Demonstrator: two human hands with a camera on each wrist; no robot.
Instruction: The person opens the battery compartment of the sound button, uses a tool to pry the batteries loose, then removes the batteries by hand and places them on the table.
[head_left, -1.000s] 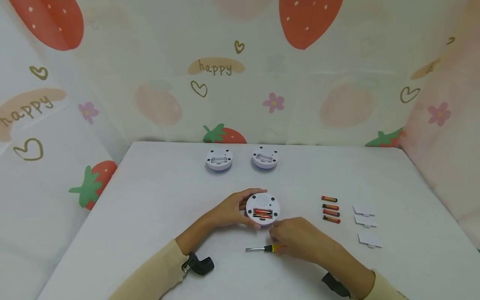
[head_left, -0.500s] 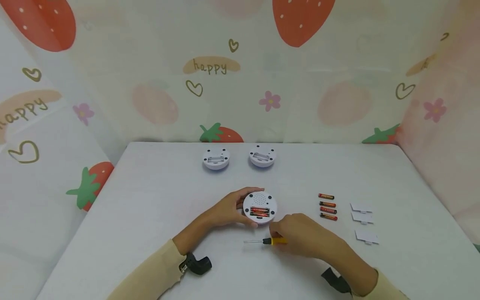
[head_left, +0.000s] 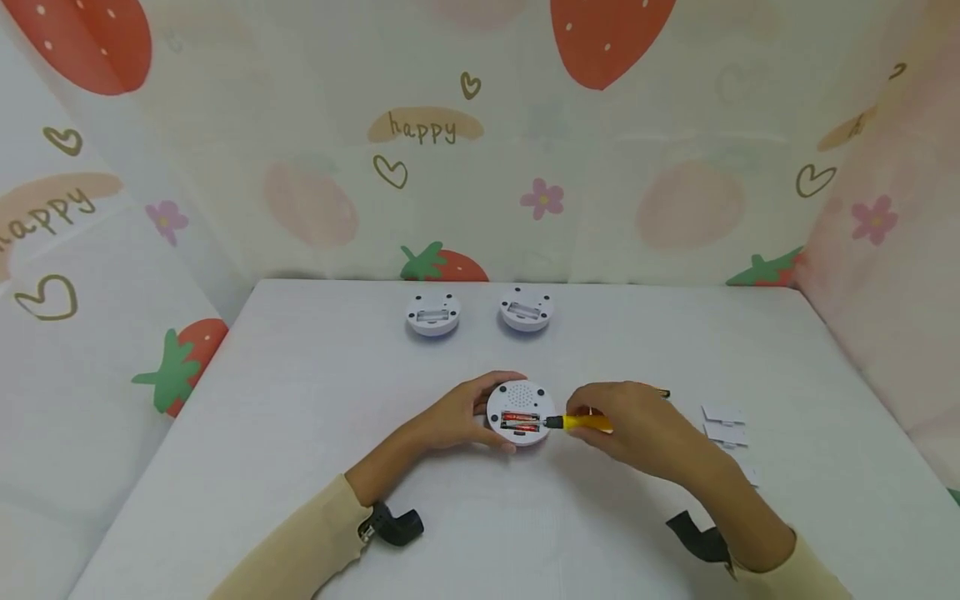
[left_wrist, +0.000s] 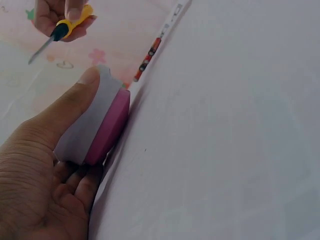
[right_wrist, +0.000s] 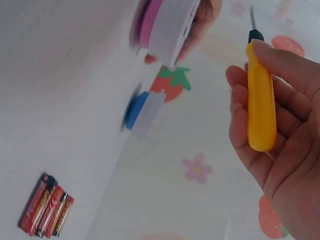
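A round white device with a pink lower side (head_left: 522, 395) lies bottom-up on the table, two red batteries (head_left: 519, 416) in its open compartment. My left hand (head_left: 459, 419) grips it round the left edge; the left wrist view shows the thumb (left_wrist: 75, 107) against the white side. My right hand (head_left: 637, 425) holds a screwdriver (right_wrist: 261, 100) by its yellow handle. In the head view its shaft reaches across the battery compartment; the left wrist view shows the tip raised above the device.
Two more round white devices (head_left: 432, 315) with bare compartments stand at the back. Several loose batteries (right_wrist: 45, 206) lie right of the device, mostly hidden behind my right hand in the head view. White battery covers (head_left: 724, 414) lie farther right.
My right hand has lifted the screwdriver off the table in front and brought it up and over the device. The left hand keeps its hold on the device.
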